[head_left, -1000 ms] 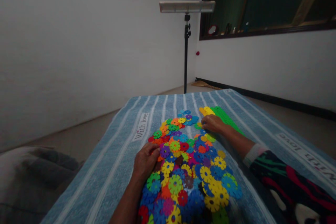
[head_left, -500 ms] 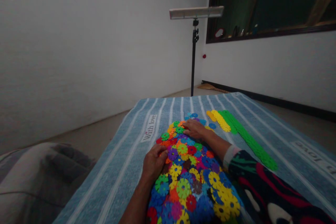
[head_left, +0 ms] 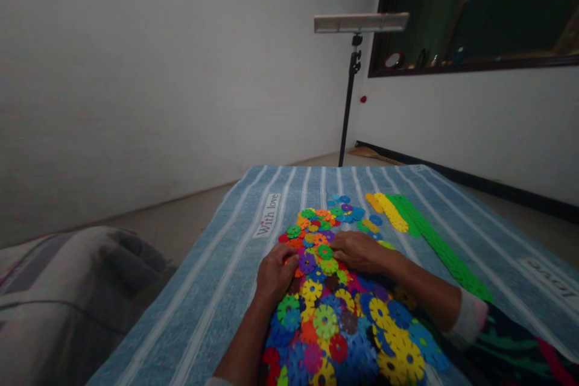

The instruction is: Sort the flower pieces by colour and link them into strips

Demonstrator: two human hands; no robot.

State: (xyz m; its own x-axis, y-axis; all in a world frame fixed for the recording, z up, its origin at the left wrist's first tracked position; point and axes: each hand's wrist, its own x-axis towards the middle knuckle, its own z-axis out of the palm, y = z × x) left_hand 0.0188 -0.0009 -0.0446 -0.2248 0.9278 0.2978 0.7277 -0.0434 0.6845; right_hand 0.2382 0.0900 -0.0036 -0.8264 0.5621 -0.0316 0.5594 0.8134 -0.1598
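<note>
A heap of flat, flower-shaped plastic discs in many colours lies on a blue striped towel. My left hand rests at the heap's left edge with its fingers curled over some discs. My right hand lies on the middle of the heap, fingers bent down onto the discs near a green one. Whether either hand grips a disc is hidden. To the right, discs are joined in rows: a long green row, a yellow row and a short orange row.
The towel bears the words "With love". A light panel on a black stand rises beyond the towel's far edge. Grey bedding lies at the left. A dark window is at the upper right.
My right hand has come back from the coloured rows at the far right to the middle of the heap, close to my left hand. The view has swung left.
</note>
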